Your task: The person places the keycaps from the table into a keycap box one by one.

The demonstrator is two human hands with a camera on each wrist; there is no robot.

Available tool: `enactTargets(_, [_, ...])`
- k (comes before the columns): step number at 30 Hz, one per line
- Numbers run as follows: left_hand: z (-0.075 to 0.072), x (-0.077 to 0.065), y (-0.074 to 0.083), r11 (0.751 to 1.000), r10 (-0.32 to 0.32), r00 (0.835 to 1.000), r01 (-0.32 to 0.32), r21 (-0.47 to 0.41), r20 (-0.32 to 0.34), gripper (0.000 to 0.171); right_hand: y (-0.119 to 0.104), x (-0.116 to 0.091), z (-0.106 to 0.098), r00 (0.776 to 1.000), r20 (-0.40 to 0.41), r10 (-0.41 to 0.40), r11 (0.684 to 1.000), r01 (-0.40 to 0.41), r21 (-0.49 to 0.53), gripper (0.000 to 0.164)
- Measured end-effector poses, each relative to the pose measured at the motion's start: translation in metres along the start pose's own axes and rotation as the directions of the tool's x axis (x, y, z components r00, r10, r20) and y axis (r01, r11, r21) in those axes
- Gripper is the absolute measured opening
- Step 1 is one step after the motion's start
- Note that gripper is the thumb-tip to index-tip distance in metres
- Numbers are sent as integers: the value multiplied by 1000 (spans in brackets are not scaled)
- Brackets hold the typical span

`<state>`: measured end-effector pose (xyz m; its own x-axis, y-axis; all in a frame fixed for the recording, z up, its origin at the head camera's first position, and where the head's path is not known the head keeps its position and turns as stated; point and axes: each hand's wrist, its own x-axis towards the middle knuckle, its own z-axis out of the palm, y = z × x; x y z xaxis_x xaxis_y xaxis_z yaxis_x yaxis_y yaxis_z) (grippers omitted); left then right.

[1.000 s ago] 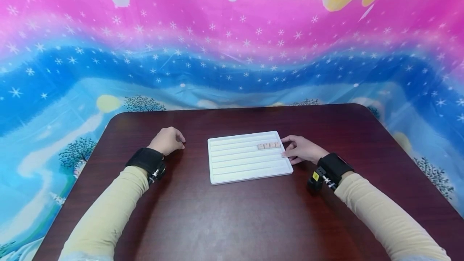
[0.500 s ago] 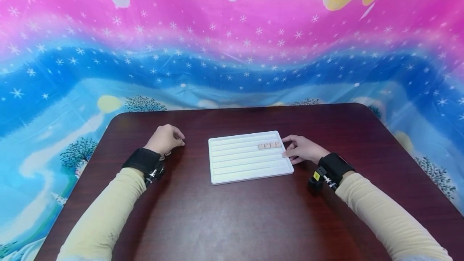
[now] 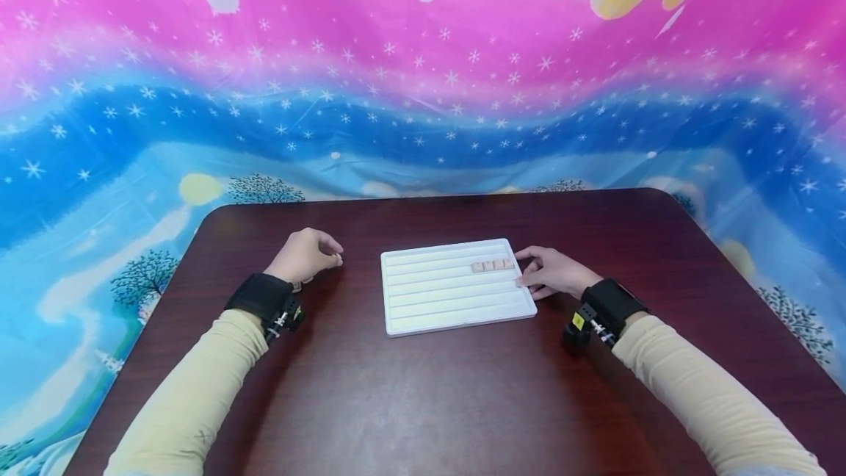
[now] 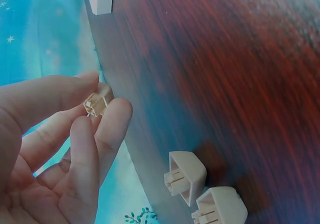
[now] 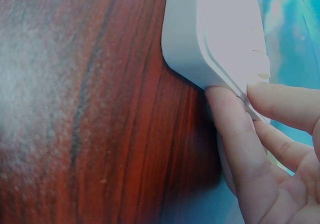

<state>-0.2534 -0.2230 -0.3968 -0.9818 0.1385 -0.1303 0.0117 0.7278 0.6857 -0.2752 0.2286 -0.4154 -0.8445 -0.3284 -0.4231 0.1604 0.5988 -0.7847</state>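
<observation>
From where I stood, the person's left grip had its fingertips pinched together on a small, beige, box-shaped keycap that looked like plastic. The cap was right at the ends of those fingers. I guessed it was light, hard and a bit smooth, so it could slip, but not easy to break. Its outside walls seemed the best place to pinch, leaving the little stem inside alone. The hollow side faced back toward the palm. It was so stubby that I couldn't pick out a long way on it.

Two more beige keycaps lay below the left grip on the dark red-brown wooden tabletop, hollow sides up.

The person's right grip held the near end of a flat, white, grooved tray, which looked stiff and light. Its long way ran from there toward the left grip. Four pale keycaps sat in a row beside the right grip.
</observation>
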Motion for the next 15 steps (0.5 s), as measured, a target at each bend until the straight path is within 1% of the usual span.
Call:
enactTargets(7, [-1,0,2,1000,12,1000,-12,-12,1,25,1,0,0,1000,1,-2,1000,2,-2,65])
enactTargets(10, [-1,0,3,1000,7,1000,-7,-17,-5,27,1,0,-1,1000,4,0,1000,0,2,65])
enactTargets(13, [0,0,4,999,5,1000,-6,-36,-4,30,0,1,-1,1000,6,-1,1000,1,3,65])
enactTargets(15, [1,0,6,998,-4,1000,5,-65,2,31,0,1,-1,1000,6,-2,1000,2,-1,65])
